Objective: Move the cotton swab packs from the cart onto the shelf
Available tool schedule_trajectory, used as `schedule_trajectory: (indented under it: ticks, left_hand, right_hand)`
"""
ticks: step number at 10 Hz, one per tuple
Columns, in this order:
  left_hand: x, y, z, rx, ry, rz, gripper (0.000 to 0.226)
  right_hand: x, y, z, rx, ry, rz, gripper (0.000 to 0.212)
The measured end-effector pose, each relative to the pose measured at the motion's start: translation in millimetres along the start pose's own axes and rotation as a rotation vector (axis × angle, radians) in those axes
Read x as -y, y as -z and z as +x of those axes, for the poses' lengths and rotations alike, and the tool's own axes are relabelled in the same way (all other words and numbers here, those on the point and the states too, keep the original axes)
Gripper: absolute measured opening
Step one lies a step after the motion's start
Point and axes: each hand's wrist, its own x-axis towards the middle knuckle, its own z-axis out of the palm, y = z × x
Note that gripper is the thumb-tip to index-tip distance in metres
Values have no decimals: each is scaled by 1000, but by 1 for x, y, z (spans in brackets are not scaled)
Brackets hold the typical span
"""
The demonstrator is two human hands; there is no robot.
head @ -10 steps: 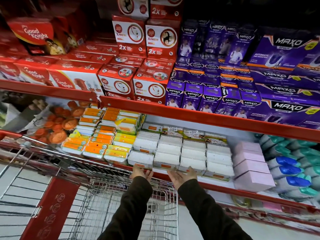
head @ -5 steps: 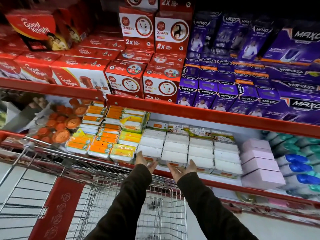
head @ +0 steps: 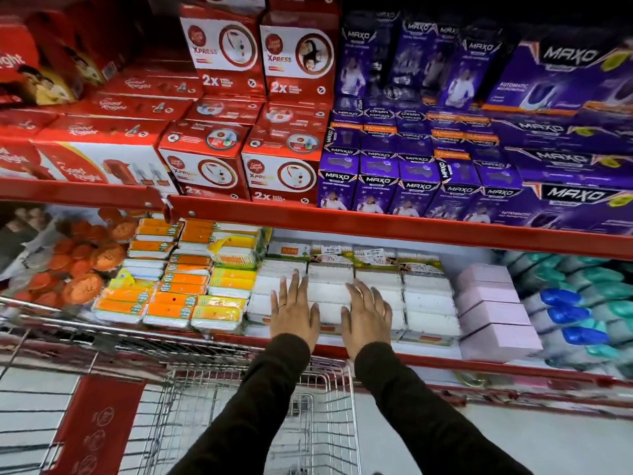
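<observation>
cotton swab packs (head: 428, 299) lie in white stacked rows on the lower shelf (head: 376, 358), between orange and yellow packs (head: 178, 293) and pink boxes (head: 493, 313). the person's left hand (head: 294, 313) and right hand (head: 366, 317) rest palm down on the front packs, side by side, each grip spread flat with fingers apart, pinching nothing. a ring shows on the left hand. the wire cart (head: 239, 406) stands just below the shelf edge, under both dark sleeves
</observation>
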Motion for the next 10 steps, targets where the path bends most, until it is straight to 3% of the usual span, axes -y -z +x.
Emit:
schedule_trajectory:
  ticks: [1,3,5,8,10]
  left_hand:
    - [5,-17,9,113,-36,131,67]
    - [3,-25,8,88,-30,264,68]
    - [-60,-31,10,19,-122,252,68]
    - [-100,-58,2,146,-134,301,71]
    - [-106,-30,-5,63,-183,277,69]
  right_hand:
    - [-23,-13,13,190,-9,-175,66]
    - [-28,-13,18,230,20,-159,67]
    - [-81,23,26,-14,0,-202,67]
    - [-130,23,28,152,-79,-246,71]
    - [-121,43,17,10,-24,-187,68]
